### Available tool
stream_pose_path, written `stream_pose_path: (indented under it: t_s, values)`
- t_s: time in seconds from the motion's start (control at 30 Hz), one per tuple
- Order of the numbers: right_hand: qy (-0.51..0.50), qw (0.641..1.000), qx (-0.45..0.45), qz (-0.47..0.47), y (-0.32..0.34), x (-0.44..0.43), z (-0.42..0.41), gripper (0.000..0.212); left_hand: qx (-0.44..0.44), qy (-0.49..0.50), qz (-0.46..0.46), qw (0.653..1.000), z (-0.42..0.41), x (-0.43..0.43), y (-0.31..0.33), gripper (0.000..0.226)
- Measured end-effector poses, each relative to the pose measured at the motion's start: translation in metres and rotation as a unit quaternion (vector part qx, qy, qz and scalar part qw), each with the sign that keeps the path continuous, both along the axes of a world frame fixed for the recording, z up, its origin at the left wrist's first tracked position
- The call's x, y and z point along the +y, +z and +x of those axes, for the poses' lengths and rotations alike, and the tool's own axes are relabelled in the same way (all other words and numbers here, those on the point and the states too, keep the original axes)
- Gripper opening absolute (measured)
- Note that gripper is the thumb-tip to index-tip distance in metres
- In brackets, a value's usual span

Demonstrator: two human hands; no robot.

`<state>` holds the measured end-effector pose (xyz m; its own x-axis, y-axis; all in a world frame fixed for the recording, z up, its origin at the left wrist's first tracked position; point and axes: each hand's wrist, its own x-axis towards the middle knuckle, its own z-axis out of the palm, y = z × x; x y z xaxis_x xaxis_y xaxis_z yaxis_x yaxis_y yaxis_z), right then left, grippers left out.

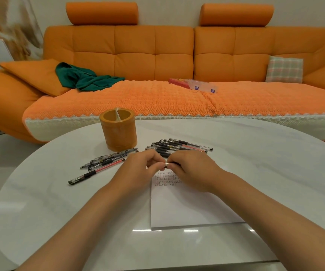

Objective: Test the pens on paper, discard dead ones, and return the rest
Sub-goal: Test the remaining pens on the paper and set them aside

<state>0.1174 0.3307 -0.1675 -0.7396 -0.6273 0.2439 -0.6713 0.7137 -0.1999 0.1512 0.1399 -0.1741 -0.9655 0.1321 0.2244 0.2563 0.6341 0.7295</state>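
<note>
My left hand and my right hand meet over the top of a white paper sheet, both pinching one pen of which only a short metallic bit shows between the fingertips. Small scribble marks cover the paper's upper part. A group of pens lies to the left, with one red pen nearest me. Another pile of pens lies just beyond my hands. An orange pen holder stands upright behind the left group and looks empty inside.
The round white table has its far edge close to an orange sofa. On the sofa lie a green cloth, a clear plastic box and a checked cushion.
</note>
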Motion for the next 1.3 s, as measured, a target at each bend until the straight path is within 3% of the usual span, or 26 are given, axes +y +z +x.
stream_pose_path:
  t_s: [0.27,0.47,0.57,0.63,0.7,0.83,0.93,1.03,1.2,1.3]
  values:
    - [-0.016,0.999,0.036,0.016,-0.002,0.01,-0.001,0.028,-0.017,-0.009,-0.018,1.0,-0.002,0.003,-0.003,0.007]
    - [-0.049,0.998,-0.027,0.008,0.001,0.012,0.001,0.036,0.02,0.023,-0.071,0.997,-0.003,0.0,-0.001,0.006]
    - [-0.036,0.992,-0.111,-0.058,0.0,0.017,0.002,0.026,0.023,0.063,-0.131,0.989,-0.005,-0.006,-0.001,0.007]
    - [-0.035,0.983,-0.141,-0.11,0.002,0.019,0.001,0.031,0.01,0.074,-0.149,0.986,-0.006,-0.01,-0.002,0.009]
    - [-0.049,0.962,-0.195,-0.184,0.004,0.018,-0.003,0.041,0.002,0.075,-0.164,0.984,-0.007,-0.012,-0.004,0.009]
    - [-0.053,0.868,-0.347,-0.35,0.006,0.015,-0.002,0.05,-0.003,0.061,-0.202,0.977,-0.007,-0.009,-0.006,0.008]
    - [-0.029,0.872,-0.351,-0.341,0.002,0.019,-0.003,0.044,-0.001,0.056,-0.222,0.973,-0.008,-0.007,-0.006,0.009]
    - [-0.008,0.864,-0.36,-0.352,-0.003,0.018,0.003,0.016,-0.009,0.062,-0.221,0.973,-0.008,-0.005,-0.005,0.011]
    - [-0.056,0.834,-0.362,-0.413,-0.012,0.005,0.011,0.024,-0.03,0.04,-0.257,0.965,-0.008,0.002,-0.007,0.062]
    - [-0.055,0.825,-0.379,-0.415,-0.014,0.002,0.013,0.02,-0.046,0.035,-0.269,0.961,-0.011,0.0,-0.007,0.059]
